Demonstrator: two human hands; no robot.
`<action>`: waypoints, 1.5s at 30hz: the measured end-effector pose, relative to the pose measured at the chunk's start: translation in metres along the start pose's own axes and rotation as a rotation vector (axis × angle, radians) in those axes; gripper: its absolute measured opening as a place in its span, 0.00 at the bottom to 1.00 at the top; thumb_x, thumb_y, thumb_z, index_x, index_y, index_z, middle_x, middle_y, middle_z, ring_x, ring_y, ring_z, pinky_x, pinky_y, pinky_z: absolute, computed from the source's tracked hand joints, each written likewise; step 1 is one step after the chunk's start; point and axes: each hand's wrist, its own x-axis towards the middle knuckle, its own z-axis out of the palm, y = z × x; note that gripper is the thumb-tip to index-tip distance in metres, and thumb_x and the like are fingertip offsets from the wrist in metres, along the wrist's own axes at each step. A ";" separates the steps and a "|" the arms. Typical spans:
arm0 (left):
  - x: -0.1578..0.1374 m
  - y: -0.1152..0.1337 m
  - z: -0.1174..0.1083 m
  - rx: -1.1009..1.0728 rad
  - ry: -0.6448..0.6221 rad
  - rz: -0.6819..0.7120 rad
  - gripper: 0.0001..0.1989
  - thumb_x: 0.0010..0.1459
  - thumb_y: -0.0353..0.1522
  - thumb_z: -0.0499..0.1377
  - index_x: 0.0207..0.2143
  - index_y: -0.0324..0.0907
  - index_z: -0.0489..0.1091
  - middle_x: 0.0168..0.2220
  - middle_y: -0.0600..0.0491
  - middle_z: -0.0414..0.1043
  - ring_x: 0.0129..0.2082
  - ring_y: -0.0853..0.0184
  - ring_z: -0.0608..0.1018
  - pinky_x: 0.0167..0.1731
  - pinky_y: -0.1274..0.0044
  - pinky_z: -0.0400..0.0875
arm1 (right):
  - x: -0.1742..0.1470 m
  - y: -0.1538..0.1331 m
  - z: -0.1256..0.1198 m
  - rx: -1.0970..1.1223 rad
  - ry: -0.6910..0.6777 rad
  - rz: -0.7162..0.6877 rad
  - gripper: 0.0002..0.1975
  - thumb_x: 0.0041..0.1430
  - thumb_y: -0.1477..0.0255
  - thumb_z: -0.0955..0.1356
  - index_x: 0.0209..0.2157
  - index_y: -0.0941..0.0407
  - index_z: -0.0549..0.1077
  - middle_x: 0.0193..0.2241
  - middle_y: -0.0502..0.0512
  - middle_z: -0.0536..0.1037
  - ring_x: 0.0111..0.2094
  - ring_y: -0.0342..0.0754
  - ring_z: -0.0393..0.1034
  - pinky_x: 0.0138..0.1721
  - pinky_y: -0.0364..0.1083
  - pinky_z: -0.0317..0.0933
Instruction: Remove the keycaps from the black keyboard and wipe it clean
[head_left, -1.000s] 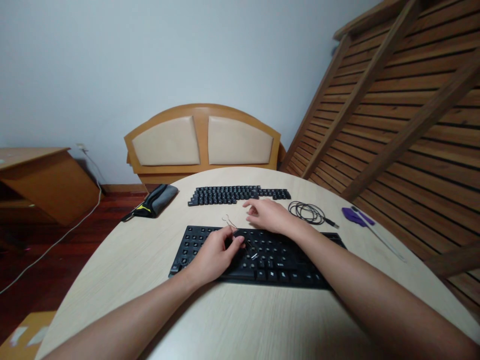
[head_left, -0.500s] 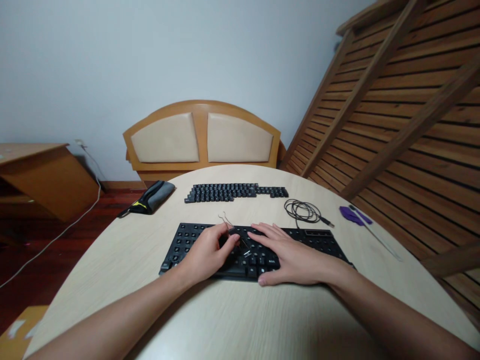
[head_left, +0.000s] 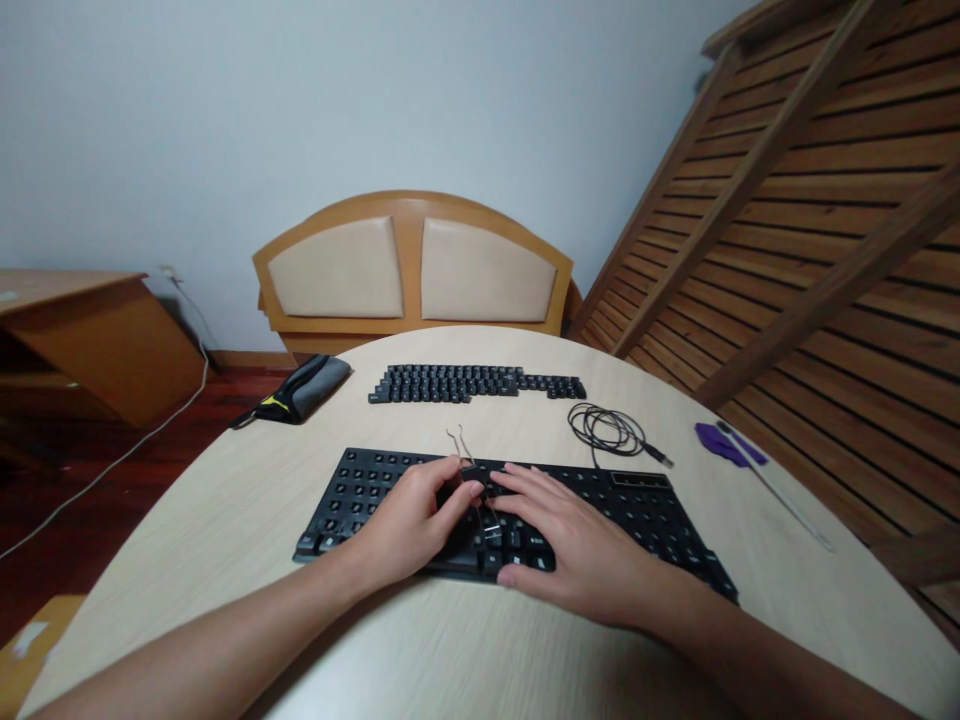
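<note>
A black keyboard [head_left: 364,476] lies in front of me, with many keycaps off its left part and bare key sockets showing. My left hand [head_left: 409,515] is closed, thumb and fingers pinching a wire keycap puller [head_left: 469,474]. Two hooked wire ends rise above the fingers, and the other end reaches down to keys at the lower middle of the keyboard. My right hand [head_left: 562,530] rests open on the keyboard, fingers stretched out and thumb at its front edge. Rows of removed keycaps [head_left: 450,383] sit behind the keyboard.
All this is on a round pale wooden table [head_left: 225,560]. A coiled USB cable [head_left: 611,430] lies behind the keyboard. Right of it are a purple cloth [head_left: 712,440] and a thin brush [head_left: 780,490]. A black and grey pouch [head_left: 307,388] stands at the back left.
The keycap puller's lower end has moved from above the keys down onto one near the keyboard's front. The view has shifted slightly; my right hand stays on the keyboard.
</note>
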 end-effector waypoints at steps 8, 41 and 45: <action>-0.005 0.007 0.000 0.098 -0.117 0.118 0.09 0.68 0.33 0.51 0.38 0.42 0.70 0.36 0.50 0.75 0.36 0.63 0.75 0.40 0.72 0.69 | -0.001 -0.002 0.003 0.042 0.002 0.003 0.27 0.58 0.54 0.70 0.55 0.53 0.74 0.65 0.61 0.63 0.67 0.61 0.51 0.67 0.63 0.45; -0.003 -0.001 0.007 -0.268 -0.232 -0.099 0.13 0.70 0.39 0.50 0.37 0.40 0.66 0.28 0.54 0.70 0.28 0.68 0.73 0.30 0.76 0.70 | 0.003 -0.008 0.013 0.160 0.138 0.047 0.08 0.60 0.72 0.69 0.41 0.54 0.78 0.54 0.58 0.76 0.60 0.55 0.65 0.61 0.57 0.59; 0.001 -0.004 0.009 -0.352 -0.214 -0.167 0.13 0.69 0.41 0.51 0.36 0.40 0.64 0.27 0.55 0.69 0.27 0.68 0.74 0.29 0.76 0.70 | 0.002 -0.009 0.016 0.140 0.148 0.074 0.09 0.60 0.71 0.69 0.42 0.54 0.78 0.55 0.59 0.76 0.60 0.56 0.65 0.61 0.58 0.59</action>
